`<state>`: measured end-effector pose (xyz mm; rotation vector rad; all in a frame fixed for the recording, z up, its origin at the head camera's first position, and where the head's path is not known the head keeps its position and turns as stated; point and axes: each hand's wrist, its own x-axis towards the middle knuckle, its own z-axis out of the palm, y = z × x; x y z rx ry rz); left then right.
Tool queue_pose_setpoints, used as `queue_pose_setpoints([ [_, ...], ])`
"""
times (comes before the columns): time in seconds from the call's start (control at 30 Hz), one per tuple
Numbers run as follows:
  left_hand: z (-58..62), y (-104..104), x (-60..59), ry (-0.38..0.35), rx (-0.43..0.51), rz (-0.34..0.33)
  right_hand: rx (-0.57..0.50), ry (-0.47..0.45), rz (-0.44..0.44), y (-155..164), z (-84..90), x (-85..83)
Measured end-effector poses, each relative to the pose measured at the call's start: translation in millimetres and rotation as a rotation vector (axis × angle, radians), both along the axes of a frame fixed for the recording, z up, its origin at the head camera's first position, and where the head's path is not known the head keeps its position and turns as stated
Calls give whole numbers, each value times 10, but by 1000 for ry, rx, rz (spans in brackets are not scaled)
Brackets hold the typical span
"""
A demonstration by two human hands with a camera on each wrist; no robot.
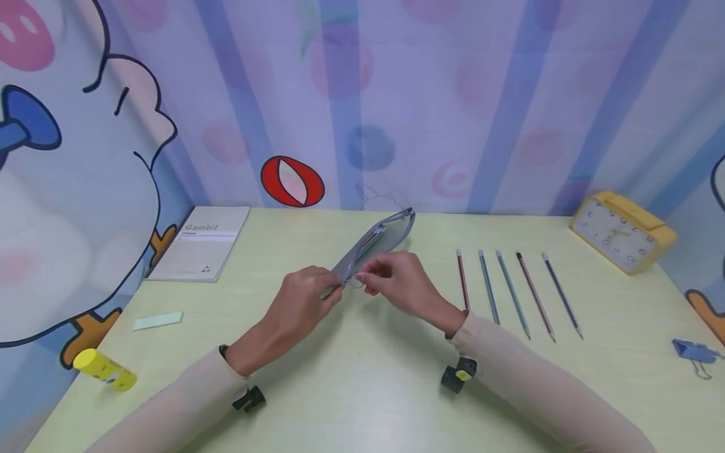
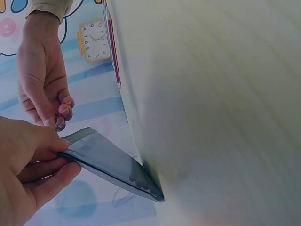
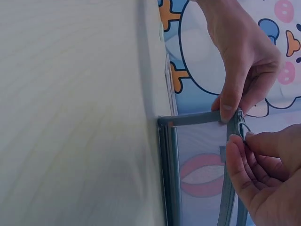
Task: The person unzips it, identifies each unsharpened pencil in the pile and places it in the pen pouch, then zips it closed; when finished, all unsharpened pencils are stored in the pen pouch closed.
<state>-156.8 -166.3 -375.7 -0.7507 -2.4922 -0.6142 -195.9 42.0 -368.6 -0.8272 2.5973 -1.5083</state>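
The grey pencil case [image 1: 375, 244] stands tilted on the middle of the pale green surface [image 1: 362, 390], its near end raised between both hands: the left hand [image 1: 300, 305] has its fingers [image 3: 230, 101] clamped on the case's corner, while the right hand [image 1: 399, 283] has its fingers [image 3: 240, 160] pinched together on the zip's ring pull [image 3: 244, 128]. It is one slim, flat case, its zip open along the top with coloured pencils showing inside. Outward lie five pencils [image 1: 512, 294] in a row to the right, one yellow clock [image 1: 622, 231], one blue binder clip [image 1: 695, 352], one booklet [image 1: 202, 242], one pale green eraser [image 1: 157, 320] and one yellow glue stick [image 1: 104, 369].
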Motion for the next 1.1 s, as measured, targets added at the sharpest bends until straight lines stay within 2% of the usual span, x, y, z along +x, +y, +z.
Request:
queue_pose_setpoints([
  [0.2, 39, 6, 32, -3, 1, 8, 41, 23, -23, 90, 35, -118],
  [0.6, 26, -13, 83, 23, -5, -2, 147, 56, -200, 520, -17, -507],
  [0.83, 29, -55, 94, 12, -9, 12, 171, 136, -321, 714, -53, -710],
  [1.1, 26, -129, 112, 9, 11, 9, 192, 108, -380, 850, -36, -859],
])
